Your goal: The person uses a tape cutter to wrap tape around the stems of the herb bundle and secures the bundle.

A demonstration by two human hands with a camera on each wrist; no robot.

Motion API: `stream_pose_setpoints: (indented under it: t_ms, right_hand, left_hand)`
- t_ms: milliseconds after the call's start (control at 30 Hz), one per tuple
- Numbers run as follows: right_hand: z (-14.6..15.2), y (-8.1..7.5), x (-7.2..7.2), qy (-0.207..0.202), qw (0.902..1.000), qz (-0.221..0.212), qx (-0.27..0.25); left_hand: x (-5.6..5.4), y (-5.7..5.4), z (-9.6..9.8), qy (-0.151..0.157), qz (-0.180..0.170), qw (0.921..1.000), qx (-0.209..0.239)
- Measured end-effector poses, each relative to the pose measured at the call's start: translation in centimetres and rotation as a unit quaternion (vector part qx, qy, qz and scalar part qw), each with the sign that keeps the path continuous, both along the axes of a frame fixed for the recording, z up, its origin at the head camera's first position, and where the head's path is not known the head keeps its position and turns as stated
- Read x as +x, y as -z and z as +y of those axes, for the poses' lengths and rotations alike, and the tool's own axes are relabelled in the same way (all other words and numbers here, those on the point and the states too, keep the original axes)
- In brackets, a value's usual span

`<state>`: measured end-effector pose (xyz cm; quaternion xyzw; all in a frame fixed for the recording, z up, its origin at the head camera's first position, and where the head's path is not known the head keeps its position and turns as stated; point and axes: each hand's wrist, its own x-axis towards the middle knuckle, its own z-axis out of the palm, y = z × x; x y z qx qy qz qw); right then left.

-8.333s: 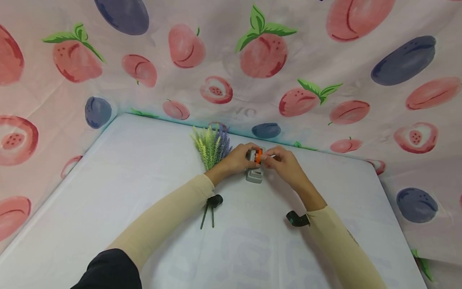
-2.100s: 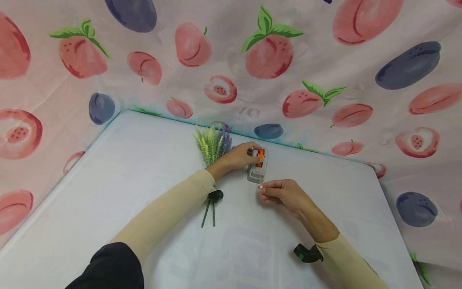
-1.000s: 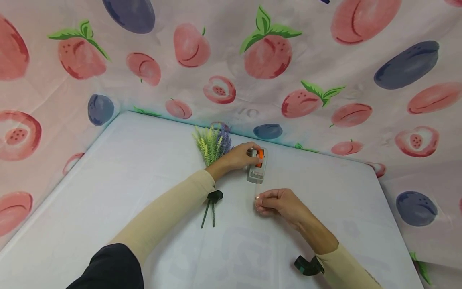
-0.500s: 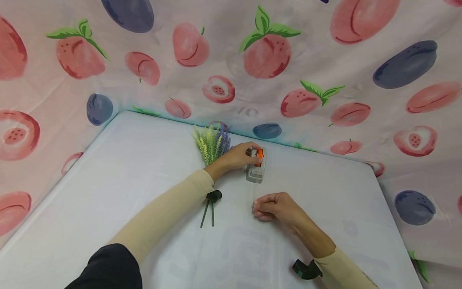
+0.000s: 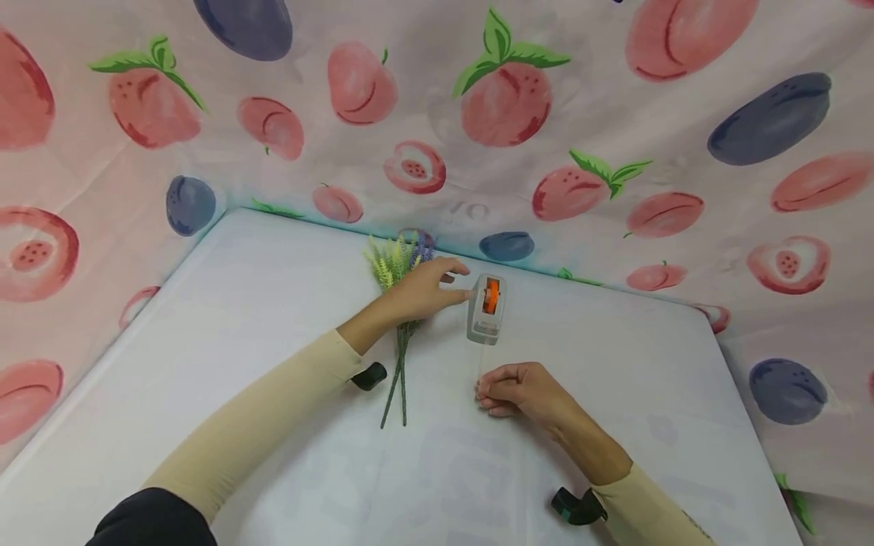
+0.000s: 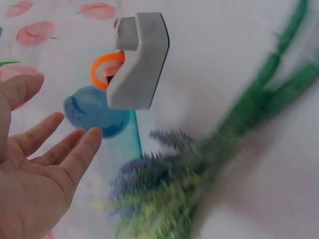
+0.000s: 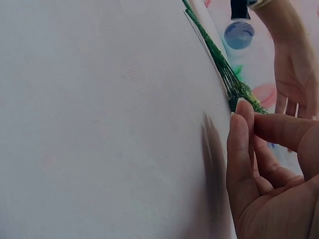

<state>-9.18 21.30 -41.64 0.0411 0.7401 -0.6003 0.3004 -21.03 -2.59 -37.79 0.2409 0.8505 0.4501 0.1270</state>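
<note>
A grey tape dispenser with an orange core stands toward the back of the table. From its front end a faint clear strip of tape runs toward me. My right hand pinches the end of this tape between thumb and fingers, low over the table. My left hand is just left of the dispenser, fingers spread and holding nothing; the left wrist view shows a gap between it and the dispenser. Under that hand lies a bunch of artificial flowers, yellow-green and purple, partly hidden by it, with green stems toward me.
White cloth covers the table. Behind and beside it hangs a pink curtain printed with peaches and plums. Black wrist cameras sit at the left wrist and the right one.
My left hand has let go of the dispenser and moved left over the flowers. Earlier, my right hand drew the tape from the dispenser toward me; in the last half second it has hardly moved.
</note>
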Motion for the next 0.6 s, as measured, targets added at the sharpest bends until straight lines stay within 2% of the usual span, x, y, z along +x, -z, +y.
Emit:
stream_pose_setpoints:
  t_ms: [167, 367, 600]
  right_hand:
    - [0.1, -0.1, 0.0, -0.004, 1.0, 0.003, 0.003]
    - [0.3, -0.1, 0.1, -0.007, 1.0, 0.004, 0.0]
    - [0.4, 0.0, 0.1, -0.012, 0.9999, 0.007, -0.006]
  left_hand:
    - [1.4, -0.3, -2.2, 0.002, 0.022, 0.9997, -0.011]
    - [2.8, -0.4, -4.5, -0.001, 0.02, 0.9996, -0.021]
    - [4.1, -0.2, -6.6, -0.006, 0.023, 0.9981, -0.056]
